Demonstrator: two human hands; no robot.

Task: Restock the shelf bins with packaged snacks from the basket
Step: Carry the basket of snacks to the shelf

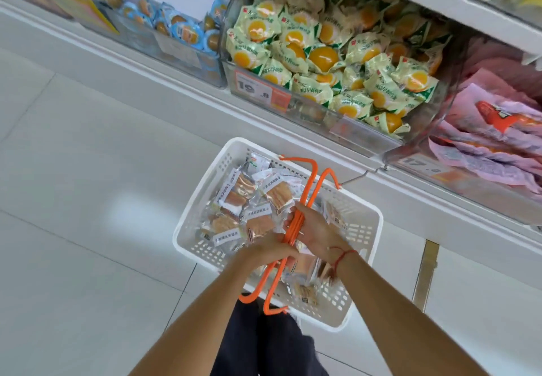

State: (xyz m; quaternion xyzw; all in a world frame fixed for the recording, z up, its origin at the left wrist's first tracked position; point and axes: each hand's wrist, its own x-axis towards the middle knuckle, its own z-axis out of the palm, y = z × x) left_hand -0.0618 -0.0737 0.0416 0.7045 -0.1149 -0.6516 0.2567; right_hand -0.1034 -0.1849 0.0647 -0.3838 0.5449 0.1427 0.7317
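Both orange handles ran together between my hands over the white basket, left hand curled round them, right hand gripping alongside, packaged snacks lying below my fingers, shelf bins above.

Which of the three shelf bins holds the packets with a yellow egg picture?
The middle bin; the left bin holds blue packets, the right bin pink ones.

A pale, glossy tiled floor with thin dark joints spreads out on the left. A brass-coloured shelf leg stands on it at the right. An orange-and-white price tag reading 19.8 sits on a clear bin front, a second tag further right, and dark trousers show at the bottom.
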